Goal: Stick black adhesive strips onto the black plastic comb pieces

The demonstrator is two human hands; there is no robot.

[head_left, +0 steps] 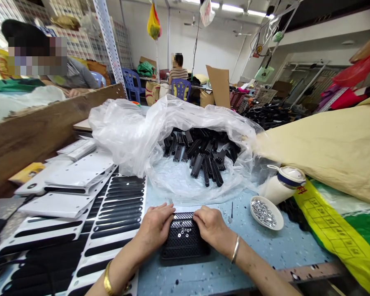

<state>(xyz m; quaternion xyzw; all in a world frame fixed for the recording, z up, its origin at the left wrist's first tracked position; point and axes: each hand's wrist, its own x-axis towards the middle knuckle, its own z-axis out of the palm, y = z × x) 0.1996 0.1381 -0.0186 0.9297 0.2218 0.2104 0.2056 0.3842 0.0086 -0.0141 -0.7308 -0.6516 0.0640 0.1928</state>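
Bright light, glowing ceiling tubes, glare at upper left, stretched outer edges

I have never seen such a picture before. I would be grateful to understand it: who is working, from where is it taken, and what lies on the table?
There is no machine here, only a person's bare left hand and right hand. A camera worn on that person's head takes this single picture, looking forward and down. Both hands touch the far corners of a black textured block with small silvery rings on it; whether they grip it is unclear. The blue table also bears a bowl of small metal pieces, an open plastic bag with black strips, and black-and-white sheets.
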